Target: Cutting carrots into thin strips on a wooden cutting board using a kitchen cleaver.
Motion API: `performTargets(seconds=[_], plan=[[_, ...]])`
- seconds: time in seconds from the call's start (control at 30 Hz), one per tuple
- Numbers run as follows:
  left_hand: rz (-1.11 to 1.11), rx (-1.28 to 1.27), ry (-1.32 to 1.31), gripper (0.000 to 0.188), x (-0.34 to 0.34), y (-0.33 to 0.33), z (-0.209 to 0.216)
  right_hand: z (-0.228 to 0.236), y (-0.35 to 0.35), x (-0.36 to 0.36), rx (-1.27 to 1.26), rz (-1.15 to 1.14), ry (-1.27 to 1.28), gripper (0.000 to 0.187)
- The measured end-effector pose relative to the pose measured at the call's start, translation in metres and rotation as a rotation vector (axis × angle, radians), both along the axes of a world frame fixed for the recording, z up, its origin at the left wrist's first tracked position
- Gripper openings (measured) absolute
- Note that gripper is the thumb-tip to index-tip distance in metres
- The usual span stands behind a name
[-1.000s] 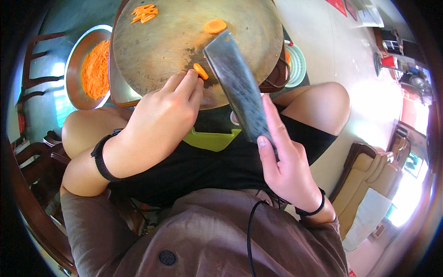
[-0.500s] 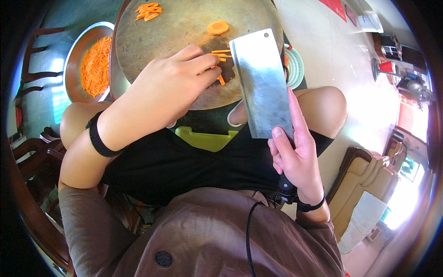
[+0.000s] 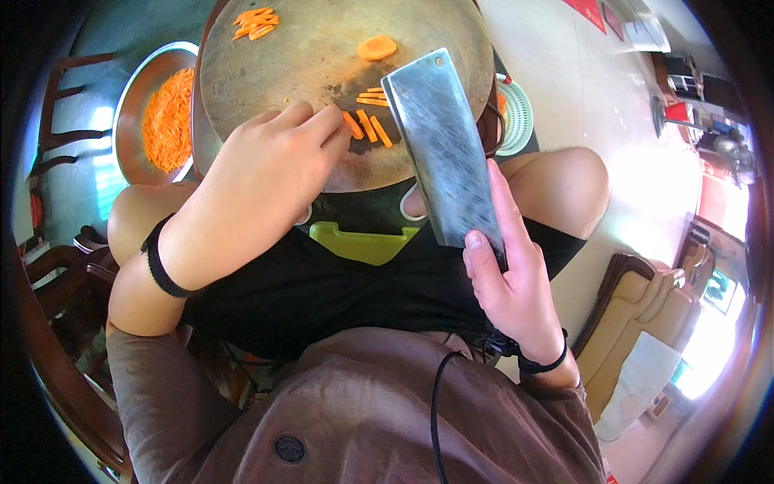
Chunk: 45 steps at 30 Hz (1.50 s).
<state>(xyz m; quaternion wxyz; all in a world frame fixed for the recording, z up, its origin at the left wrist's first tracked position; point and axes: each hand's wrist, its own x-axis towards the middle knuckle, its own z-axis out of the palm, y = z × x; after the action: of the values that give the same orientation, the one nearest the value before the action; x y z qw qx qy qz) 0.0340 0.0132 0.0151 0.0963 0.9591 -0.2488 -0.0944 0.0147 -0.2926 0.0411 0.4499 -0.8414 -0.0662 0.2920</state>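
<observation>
A cleaver with a wide steel blade is held by its handle in my right hand, thumb and forefinger along the blade's base. The blade slants up over the right part of a round wooden chopping board. My left hand is over the board's near left part, fingers bent together; their tips are hidden. Beside these fingertips lie several short carrot sticks. More carrot sticks lie behind them, close to the blade. Farther back are an oval carrot slice and a small pile of carrot pieces.
Left of the board stands a metal bowl with shredded carrot. A pale green basket sits to the right, partly behind the board. A yellow-green plastic piece is below, between my legs. Wooden chairs stand at the left.
My left hand has moved left and toward me, uncovering separate carrot sticks. The cleaver has shifted a little left, and its blade has tilted and now looks darker.
</observation>
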Motion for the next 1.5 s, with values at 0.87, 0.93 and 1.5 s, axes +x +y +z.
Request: performTargets(seconds=[0.87,0.93,1.5], plan=[[-0.078,0.164,-0.022,0.068,-0.026,-0.002,-0.016,0.000,0.017,0.002,-0.111,0.332,-0.277,0.083],[-0.071,0.147,-0.015,0.069,-0.025,-0.002,-0.014,0.000,0.017,0.002,-0.114,0.356,-0.282,0.085],[-0.014,0.107,-0.011,0.068,-0.025,-0.008,-0.013,0.001,0.023,-0.006,-0.209,0.436,-0.267,0.097]])
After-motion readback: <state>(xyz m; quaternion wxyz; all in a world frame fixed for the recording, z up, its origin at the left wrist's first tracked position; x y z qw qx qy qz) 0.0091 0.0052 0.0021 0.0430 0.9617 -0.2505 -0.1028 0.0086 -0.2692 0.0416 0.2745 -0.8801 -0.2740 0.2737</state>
